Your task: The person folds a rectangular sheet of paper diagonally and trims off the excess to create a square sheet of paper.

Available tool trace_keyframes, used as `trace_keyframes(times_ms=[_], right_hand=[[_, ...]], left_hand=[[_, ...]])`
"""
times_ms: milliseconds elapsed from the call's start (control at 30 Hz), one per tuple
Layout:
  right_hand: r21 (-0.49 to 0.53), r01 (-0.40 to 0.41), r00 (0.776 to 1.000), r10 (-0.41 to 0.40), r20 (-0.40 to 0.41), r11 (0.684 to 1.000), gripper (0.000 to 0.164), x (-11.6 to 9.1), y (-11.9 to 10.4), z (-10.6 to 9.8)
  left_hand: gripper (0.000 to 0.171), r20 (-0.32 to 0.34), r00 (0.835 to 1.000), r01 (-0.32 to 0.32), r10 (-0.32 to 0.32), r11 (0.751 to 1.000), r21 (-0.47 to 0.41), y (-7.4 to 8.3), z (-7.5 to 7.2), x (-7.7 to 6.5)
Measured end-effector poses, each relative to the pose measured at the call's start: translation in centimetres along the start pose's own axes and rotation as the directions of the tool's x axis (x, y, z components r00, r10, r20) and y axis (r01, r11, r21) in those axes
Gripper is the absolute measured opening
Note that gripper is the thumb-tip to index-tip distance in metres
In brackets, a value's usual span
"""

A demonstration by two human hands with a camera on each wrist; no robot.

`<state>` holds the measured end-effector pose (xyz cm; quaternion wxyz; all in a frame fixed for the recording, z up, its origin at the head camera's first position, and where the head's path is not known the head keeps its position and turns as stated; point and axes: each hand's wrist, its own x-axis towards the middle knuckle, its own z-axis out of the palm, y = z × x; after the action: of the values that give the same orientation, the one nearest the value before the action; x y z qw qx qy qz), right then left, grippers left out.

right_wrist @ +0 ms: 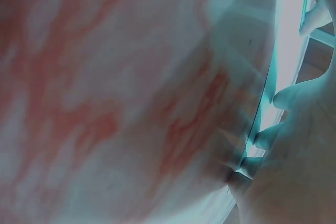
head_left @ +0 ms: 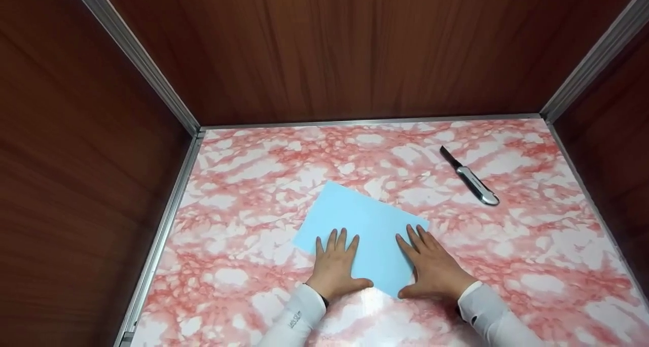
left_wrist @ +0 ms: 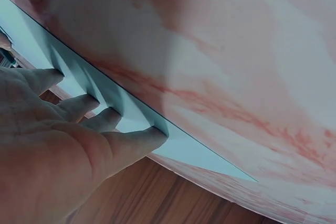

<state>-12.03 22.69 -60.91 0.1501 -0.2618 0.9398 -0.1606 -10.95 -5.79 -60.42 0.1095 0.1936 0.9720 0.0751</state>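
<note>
A light blue sheet of paper point(head_left: 365, 225) lies flat and turned at an angle on the table. My left hand point(head_left: 335, 266) rests on its lower left part, fingers spread and straight, thumb pointing right. Over the sheet's right side my right hand point(head_left: 431, 266) is spread the same way, its thumb near the bottom corner. In the left wrist view, the left hand's fingertips point(left_wrist: 157, 132) touch the paper point(left_wrist: 189, 153) close to its edge. The right wrist view shows the right hand point(right_wrist: 299, 145) with its fingertips at the paper's edge.
A utility knife point(head_left: 471, 179) with a dark blade and silver-black handle lies at the back right, apart from both hands. The table point(head_left: 243, 205) has a red and white marbled cover. Brown wood-grain panels point(head_left: 324, 53) with metal edging enclose the left, back and right.
</note>
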Motion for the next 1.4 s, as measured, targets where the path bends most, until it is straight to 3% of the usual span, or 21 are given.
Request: trace_keyframes(times_ms=[300, 600, 700, 833, 1033, 1233, 1400], right_hand=[[0.011, 0.012, 0.998, -0.011, -0.067, 1.0, 0.126, 0.1, 0.0, -0.1], [-0.026, 0.033, 0.974, -0.038, -0.224, 0.999, 0.117, 0.2, 0.6, 0.4], [-0.03, 0.022, 0.966, -0.029, -0.257, 0.999, 0.114, 0.4, 0.8, 0.4], [-0.015, 0.012, 0.961, -0.016, -0.278, 1.0, 0.11, 0.6, 1.1, 0.2], [-0.013, -0.019, 0.959, 0.015, -0.284, 1.0, 0.083, 0.6, 2.2, -0.7], [0.022, -0.065, 0.946, 0.069, -0.318, 0.998, 0.06, 0.5, 3.2, -1.4], [0.061, -0.084, 0.928, 0.101, -0.359, 0.995, 0.048, 0.8, 3.7, -1.8]], left_hand=[[0.113, -0.012, 1.0, -0.021, 0.021, 1.0, -0.02, -0.3, -0.2, -0.3], [0.109, 0.013, 0.998, -0.059, 0.061, 0.995, -0.08, -1.1, -1.0, -0.4], [0.101, 0.007, 0.998, -0.059, 0.06, 0.996, -0.074, -1.3, -1.2, -0.3], [0.078, -0.008, 0.998, -0.055, 0.054, 0.996, -0.077, -1.4, -1.6, -0.3], [0.058, 0.001, 0.999, -0.04, 0.041, 0.991, -0.129, -1.6, -1.9, -0.1], [0.055, -0.011, 1.0, -0.018, 0.016, 0.98, -0.196, -2.0, -2.3, 0.2], [0.055, -0.053, 0.998, 0.029, -0.045, 0.959, -0.282, -2.0, -2.4, 0.9]])
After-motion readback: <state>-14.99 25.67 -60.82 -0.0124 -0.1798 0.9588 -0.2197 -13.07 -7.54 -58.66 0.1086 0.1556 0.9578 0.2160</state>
